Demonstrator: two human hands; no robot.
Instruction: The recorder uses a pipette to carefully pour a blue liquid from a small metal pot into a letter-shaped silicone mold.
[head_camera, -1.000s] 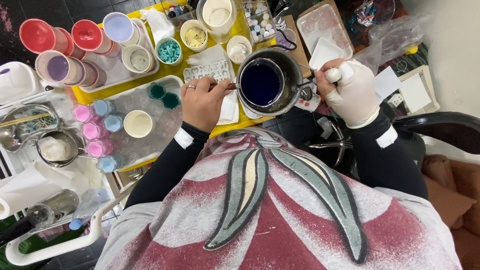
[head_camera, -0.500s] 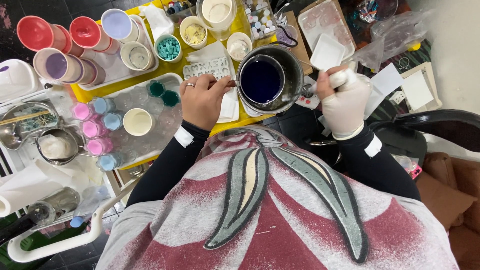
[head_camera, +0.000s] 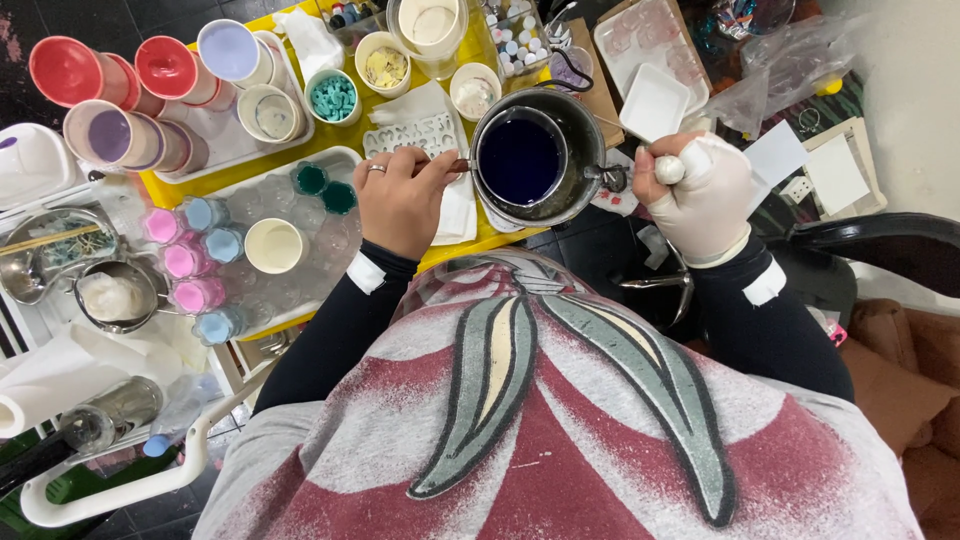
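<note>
Head view: metal pot (head_camera: 530, 160) of dark blue liquid sits upper centre, at the yellow worktop (head_camera: 330, 135) edge. My left hand (head_camera: 400, 200) lies to its left, grip closed on a thin tool touching the rim. My gloved right hand (head_camera: 700, 195) lies to its right, closed on the white-tipped handle (head_camera: 668, 170); handle axis runs left-right.

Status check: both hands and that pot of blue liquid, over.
Left hand bare, gripping a thin tool at the pot's rim. Right hand, gloved, shut on the pot's white handle. Metal pot over table edge, dark blue liquid inside.
</note>
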